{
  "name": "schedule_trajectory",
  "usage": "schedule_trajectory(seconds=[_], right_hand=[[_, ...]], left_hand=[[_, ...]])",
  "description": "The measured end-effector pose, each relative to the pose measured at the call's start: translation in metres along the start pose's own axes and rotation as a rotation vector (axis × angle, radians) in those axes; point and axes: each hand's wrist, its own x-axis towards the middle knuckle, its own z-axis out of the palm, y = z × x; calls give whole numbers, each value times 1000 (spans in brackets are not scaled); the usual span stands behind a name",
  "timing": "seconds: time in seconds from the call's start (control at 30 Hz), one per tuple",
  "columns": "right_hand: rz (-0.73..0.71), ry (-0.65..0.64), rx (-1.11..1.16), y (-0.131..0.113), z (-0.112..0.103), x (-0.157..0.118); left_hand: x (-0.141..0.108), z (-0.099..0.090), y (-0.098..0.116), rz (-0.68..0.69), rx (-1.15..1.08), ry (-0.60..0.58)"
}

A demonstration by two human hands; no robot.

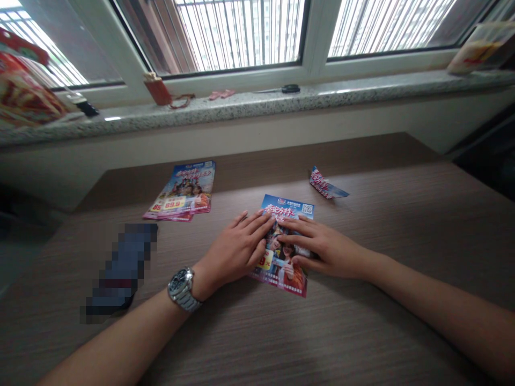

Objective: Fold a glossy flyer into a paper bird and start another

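Observation:
A colourful printed flyer [287, 268] lies face up and flat on the brown table [362, 321], with a QR code at its top right corner. My left hand [239, 244], with a metal watch [183, 289] at the wrist, rests flat over the flyer's left side, fingers stretched out. From the right, my right hand [322, 244] lies on the flyer's right part, its fingers extended and slightly apart. Both hands cover much of the flyer's middle. Beyond my right hand sits a small folded paper shape [325, 185] with the same kind of print.
A stack of similar flyers [189, 187] lies at the back left. Nearer, a dark, pixelated flat object [124, 268] rests on the table. Along the granite windowsill [237, 104] are a reddish-brown case [158, 90], a black-handled tool [289, 89] and packaged goods at both ends.

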Motion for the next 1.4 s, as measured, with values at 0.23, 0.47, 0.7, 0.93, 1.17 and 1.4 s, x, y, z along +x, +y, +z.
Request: schedule_trajectory(seconds=[0.23, 0.47, 0.7, 0.93, 1.17, 1.4], right_hand=[[28, 36, 1, 3, 2, -1], [68, 111, 4, 5, 5, -1], [74, 89, 16, 6, 4, -1], [73, 96, 44, 7, 4, -1], [76, 88, 34, 7, 4, -2], [42, 28, -4, 6, 1, -3]], left_hand=[[0, -1, 2, -62, 72, 7], [0, 2, -1, -133, 106, 80], [2, 2, -2, -119, 94, 132], [-1, 1, -5, -33, -3, 105], [-2, 2, -5, -24, -23, 20], [-2, 0, -4, -41, -14, 3]])
